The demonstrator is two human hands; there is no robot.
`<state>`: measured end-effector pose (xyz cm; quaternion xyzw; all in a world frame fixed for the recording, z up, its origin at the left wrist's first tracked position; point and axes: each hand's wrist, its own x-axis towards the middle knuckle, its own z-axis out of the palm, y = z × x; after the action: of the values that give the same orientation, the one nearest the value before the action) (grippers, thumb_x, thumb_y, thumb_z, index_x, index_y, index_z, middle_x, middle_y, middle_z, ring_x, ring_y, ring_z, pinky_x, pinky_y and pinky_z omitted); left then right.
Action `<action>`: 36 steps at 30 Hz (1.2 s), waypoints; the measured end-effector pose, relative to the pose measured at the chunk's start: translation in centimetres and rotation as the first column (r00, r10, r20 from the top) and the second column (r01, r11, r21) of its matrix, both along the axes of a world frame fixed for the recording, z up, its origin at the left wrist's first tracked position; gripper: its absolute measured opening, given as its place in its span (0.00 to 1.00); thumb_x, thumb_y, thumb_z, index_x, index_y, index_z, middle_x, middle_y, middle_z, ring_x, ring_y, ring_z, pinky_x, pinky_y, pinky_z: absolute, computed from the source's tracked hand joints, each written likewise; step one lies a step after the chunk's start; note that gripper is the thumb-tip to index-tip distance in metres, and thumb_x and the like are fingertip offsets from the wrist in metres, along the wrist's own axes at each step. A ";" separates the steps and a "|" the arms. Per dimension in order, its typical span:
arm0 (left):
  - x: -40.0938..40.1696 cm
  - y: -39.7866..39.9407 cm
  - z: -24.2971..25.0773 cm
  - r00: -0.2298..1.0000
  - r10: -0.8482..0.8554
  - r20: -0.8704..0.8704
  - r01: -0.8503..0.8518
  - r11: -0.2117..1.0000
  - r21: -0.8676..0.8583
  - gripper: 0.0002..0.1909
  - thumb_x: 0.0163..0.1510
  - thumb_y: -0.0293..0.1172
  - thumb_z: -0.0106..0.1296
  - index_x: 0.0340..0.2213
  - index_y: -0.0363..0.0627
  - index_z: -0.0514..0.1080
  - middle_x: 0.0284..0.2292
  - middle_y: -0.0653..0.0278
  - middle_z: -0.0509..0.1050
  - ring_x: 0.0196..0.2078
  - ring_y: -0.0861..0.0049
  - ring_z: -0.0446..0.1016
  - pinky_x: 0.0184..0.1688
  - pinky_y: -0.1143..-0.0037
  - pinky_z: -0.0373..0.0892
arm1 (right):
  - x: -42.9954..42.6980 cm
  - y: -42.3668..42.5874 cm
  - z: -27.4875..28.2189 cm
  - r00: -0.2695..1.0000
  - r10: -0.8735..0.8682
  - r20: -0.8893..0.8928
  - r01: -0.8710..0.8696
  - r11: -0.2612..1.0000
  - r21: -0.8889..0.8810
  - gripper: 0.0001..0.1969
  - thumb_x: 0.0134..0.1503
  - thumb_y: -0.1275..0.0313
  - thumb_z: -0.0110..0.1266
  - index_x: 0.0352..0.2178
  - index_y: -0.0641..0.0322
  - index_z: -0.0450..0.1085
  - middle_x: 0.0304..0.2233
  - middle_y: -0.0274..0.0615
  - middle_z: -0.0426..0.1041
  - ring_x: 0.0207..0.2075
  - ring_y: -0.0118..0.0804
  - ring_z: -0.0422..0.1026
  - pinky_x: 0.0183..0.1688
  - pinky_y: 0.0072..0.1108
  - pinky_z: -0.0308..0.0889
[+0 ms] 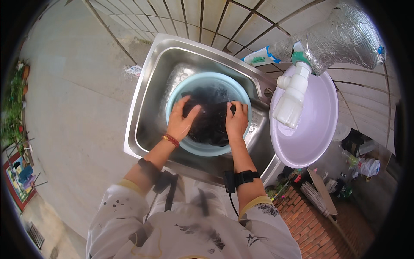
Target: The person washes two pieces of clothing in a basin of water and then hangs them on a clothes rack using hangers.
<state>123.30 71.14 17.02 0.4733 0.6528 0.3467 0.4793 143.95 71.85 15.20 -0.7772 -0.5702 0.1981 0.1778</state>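
A light blue plastic basin point(207, 152) rests in a stainless steel sink point(145, 106). Wet black cloth point(208, 124) fills much of the basin, with some water around it. My left hand point(181, 121) grips the cloth's left side, thumb and fingers spread around a fold; a red beaded bracelet is on that wrist. On the right side of the cloth, my right hand point(236, 119) pinches it between thumb and fingers, close to the basin's wall. The fingertips are partly hidden in the folds. Both forearms wear black straps with small devices.
A lilac plastic basin point(318, 129) stands tilted at the sink's right, beneath a white plastic tap fitting point(292, 100) and a foil-wrapped pipe point(343, 39). A tiled wall point(213, 19) runs behind the sink. A broom point(315, 197) lies at the lower right, over brick paving.
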 end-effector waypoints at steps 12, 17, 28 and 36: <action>0.8 3.6 -3.0 0.969 -0.203 0.141 0.247 0.778 -0.577 0.53 0.52 0.42 0.60 0.69 0.49 0.39 0.66 0.50 0.52 0.64 0.53 0.60 0.64 0.61 0.59 | -1.8 0.7 -3.7 0.989 0.140 -0.049 -0.146 0.979 -0.145 0.23 0.48 0.72 0.63 0.48 0.55 0.69 0.50 0.51 0.68 0.46 0.58 0.72 0.44 0.42 0.69; 1.3 4.3 2.8 0.419 0.481 0.770 0.280 0.739 -0.613 0.35 0.59 0.63 0.48 0.54 0.44 0.70 0.48 0.58 0.76 0.48 0.68 0.75 0.51 0.67 0.71 | -8.1 -6.1 9.9 0.869 0.302 -0.391 -0.241 0.950 0.197 0.12 0.45 0.70 0.66 0.32 0.55 0.72 0.50 0.47 0.68 0.46 0.52 0.70 0.43 0.35 0.70; 0.7 0.5 3.6 0.988 -0.123 -0.090 0.095 0.958 -0.271 0.32 0.58 0.43 0.57 0.59 0.42 0.61 0.53 0.53 0.69 0.50 0.63 0.74 0.49 0.69 0.72 | 0.9 0.0 1.7 0.981 -0.031 -0.192 0.013 0.995 -0.096 0.21 0.63 0.54 0.50 0.49 0.57 0.71 0.55 0.57 0.66 0.50 0.61 0.69 0.50 0.38 0.67; 2.6 -1.1 -4.3 0.302 -0.630 -0.716 0.648 0.686 -0.331 0.46 0.58 0.51 0.52 0.68 0.46 0.44 0.67 0.43 0.46 0.72 0.52 0.41 0.70 0.60 0.46 | -0.4 -3.7 -9.2 0.957 0.268 0.109 -0.241 0.948 -0.208 0.29 0.54 0.71 0.54 0.58 0.65 0.63 0.64 0.53 0.53 0.54 0.62 0.64 0.55 0.46 0.62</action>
<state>125.87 70.07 12.72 0.7972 0.5458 -0.1108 0.2328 143.57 68.18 5.96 -0.7221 -0.6547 0.2204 0.0355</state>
